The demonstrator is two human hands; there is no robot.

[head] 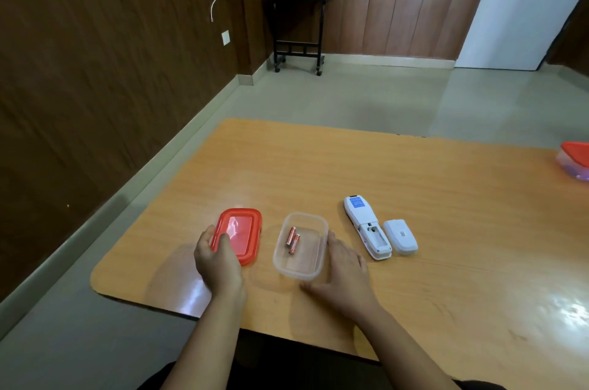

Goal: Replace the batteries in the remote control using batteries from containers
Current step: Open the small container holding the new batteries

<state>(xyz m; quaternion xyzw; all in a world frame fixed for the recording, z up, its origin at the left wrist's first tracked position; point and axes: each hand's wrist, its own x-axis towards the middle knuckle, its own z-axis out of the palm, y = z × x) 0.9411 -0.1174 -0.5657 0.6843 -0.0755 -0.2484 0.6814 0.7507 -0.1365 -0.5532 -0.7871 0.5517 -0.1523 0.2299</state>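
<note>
A clear plastic container (314, 257) stands uncovered on the wooden table (446, 214), with two orange batteries (292, 240) lying inside at its left. Its red lid (243, 235) lies on the table to the left, and my left hand (218, 260) grips the lid's near left edge. My right hand (342, 268) rests flat on the table, fingers spread, touching the container's right side. The white remote control (366, 227) lies face down to the right with its battery bay uncovered and apparently without batteries. Its white battery cover (400, 236) lies just to its right.
A second container with a red lid (575, 160) sits at the table's far right edge. The table's rounded left corner and near edge are close to my arms. A small black side table (298, 29) with a potted plant stands by the back wall.
</note>
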